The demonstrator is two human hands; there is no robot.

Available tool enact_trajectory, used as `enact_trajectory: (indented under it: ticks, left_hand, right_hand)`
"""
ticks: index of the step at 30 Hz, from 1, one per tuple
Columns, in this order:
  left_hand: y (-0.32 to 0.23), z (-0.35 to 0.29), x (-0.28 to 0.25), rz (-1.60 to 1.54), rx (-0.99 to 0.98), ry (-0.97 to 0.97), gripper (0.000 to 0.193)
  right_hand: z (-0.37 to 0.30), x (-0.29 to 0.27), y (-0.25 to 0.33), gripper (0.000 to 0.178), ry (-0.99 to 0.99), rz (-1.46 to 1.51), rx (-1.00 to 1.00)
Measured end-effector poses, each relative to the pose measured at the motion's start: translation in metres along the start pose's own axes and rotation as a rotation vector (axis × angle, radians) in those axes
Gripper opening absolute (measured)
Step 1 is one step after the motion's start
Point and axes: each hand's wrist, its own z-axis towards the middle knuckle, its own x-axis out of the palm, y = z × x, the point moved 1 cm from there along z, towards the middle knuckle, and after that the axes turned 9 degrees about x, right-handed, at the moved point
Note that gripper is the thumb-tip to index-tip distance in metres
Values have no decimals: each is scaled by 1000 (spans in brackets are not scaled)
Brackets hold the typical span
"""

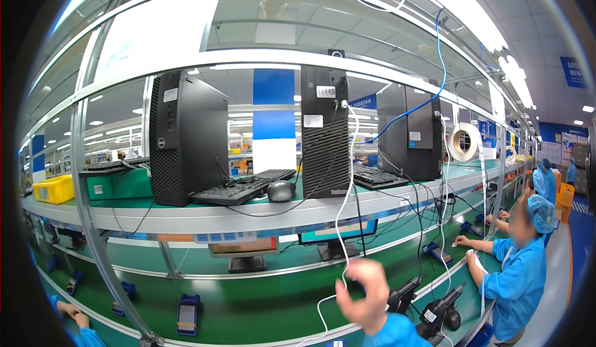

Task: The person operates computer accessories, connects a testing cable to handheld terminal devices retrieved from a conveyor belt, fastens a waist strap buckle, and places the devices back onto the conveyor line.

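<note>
My right hand is raised at the lower middle, a blue sleeve behind it. Its thumb and fingers curve into a C with a gap between them, and nothing is plainly gripped. A white cable hangs down from the shelf and passes behind or beside the fingertips; whether they touch it I cannot tell. Just right of the hand stand two black handheld scanners, partly overlapping. Farther left on the green belt lies a blue handheld terminal with a screen. My left hand is out of view.
Above, a metal-edged shelf carries black computer towers, keyboards, a mouse and a label roll. Monitors stand beneath. At right a co-worker in blue works; another person's hands show lower left.
</note>
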Motion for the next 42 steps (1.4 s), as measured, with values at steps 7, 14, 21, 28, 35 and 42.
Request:
enact_trajectory:
  ticks: [7, 14, 21, 28, 35, 42]
  left_hand:
    - [8, -2, 3, -52, 25, -41, 28]
    - [3, 0, 1, 6, -5, -20, 28]
    - [7, 4, 0, -1, 8, -23, 30]
    - [4, 2, -1, 2, -13, -16, 30]
    - [1, 4, -2, -20, 16, -22, 30]
    - [0, 5, -1, -13, -16, -10, 28]
  right_hand:
    - [138, 78, -9, 106, -98, -148, 171]
    - [146, 115, -21, 136, -139, -343, 368]
    - [150, 120, -41, 133, -125, -533, 349]
    - [150, 120, -46, 127, -163, -543, 225]
    - [156, 109, -56, 124, -171, -468, 233]
    - [162, 91, -77, 120, -146, -402, 234]
